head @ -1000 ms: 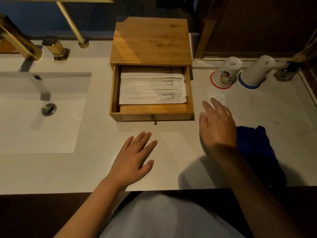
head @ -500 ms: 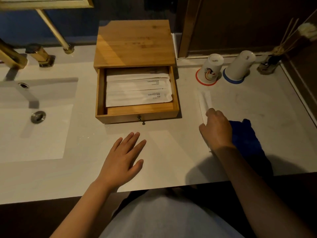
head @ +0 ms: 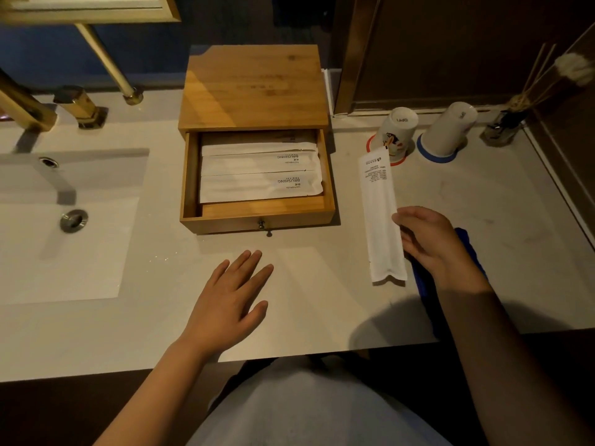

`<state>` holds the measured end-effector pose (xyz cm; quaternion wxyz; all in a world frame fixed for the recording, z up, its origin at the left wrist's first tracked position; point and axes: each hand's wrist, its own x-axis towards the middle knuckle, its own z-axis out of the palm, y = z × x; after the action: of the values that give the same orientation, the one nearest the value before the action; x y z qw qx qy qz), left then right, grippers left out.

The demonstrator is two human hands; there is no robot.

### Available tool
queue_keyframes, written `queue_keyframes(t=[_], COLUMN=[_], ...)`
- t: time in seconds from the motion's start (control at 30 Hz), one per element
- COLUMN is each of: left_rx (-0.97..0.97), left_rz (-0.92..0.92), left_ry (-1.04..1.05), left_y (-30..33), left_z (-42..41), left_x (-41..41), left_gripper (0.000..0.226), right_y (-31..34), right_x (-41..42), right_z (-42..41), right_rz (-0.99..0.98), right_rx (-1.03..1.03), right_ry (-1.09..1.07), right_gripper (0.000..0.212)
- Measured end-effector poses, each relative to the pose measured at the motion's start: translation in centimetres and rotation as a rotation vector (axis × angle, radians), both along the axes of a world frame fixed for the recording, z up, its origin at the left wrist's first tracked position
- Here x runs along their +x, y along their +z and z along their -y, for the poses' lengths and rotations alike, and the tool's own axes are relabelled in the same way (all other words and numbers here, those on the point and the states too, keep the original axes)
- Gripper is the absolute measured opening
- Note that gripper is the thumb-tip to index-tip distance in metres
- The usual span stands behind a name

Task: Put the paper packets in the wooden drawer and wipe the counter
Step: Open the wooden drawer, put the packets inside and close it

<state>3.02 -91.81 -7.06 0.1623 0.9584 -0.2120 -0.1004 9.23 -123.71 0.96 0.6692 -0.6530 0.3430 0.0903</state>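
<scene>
lap in pale cloth fills the near edge at 6 o'clock, with both bare forearms reaching out over the pale counter [head: 322, 310]. left hand [head: 230, 304] lies palm down on the counter toward 7 o'clock of the drawer, fingers spread and holding nothing. right hand [head: 431, 246] is at 3 o'clock of it, lifted a little, its fingertips pinching the right edge of a long white paper packet [head: 380, 217]; the packet runs lengthwise from 6 to 12 o'clock, printed end far, and whether its near end touches the counter cannot be told. blue cloth [head: 467, 249] lies bunched under and behind the right hand and wrist, mostly hidden.

further out, at 12 o'clock of the left hand, the wooden drawer [head: 257, 217] stands pulled out of its wooden box [head: 254, 88], a small knob at its front. inside lie three white packets [head: 257, 175], overlapping, lengthwise from 9 to 3 o'clock, with bare wood showing along the near side of the drawer.

at 9 o'clock the white sink [head: 64, 252] is sunk into the counter, its drain visible, and a brass tap [head: 22, 107] stands beyond it. at 2 o'clock two white cups [head: 428, 130] stand upside down on round coasters, one red-rimmed, one blue-rimmed. farthest right a reed diffuser [head: 505, 123] stands against the dark wall.
</scene>
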Motion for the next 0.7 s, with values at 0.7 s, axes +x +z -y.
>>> queue_keyframes(t=[0.7], left_rx=[0.013], left_rz=[0.036], left_ry=[-0.018], left_y=[-0.2], left_z=[0.0], left_x=[0.2], left_gripper=[0.055], right_y=[3.1], right_x=[8.3], right_z=[-15.0], right_rz=[0.934], right_rx=[-1.079], right_ry=[0.597], right_gripper=[0.007])
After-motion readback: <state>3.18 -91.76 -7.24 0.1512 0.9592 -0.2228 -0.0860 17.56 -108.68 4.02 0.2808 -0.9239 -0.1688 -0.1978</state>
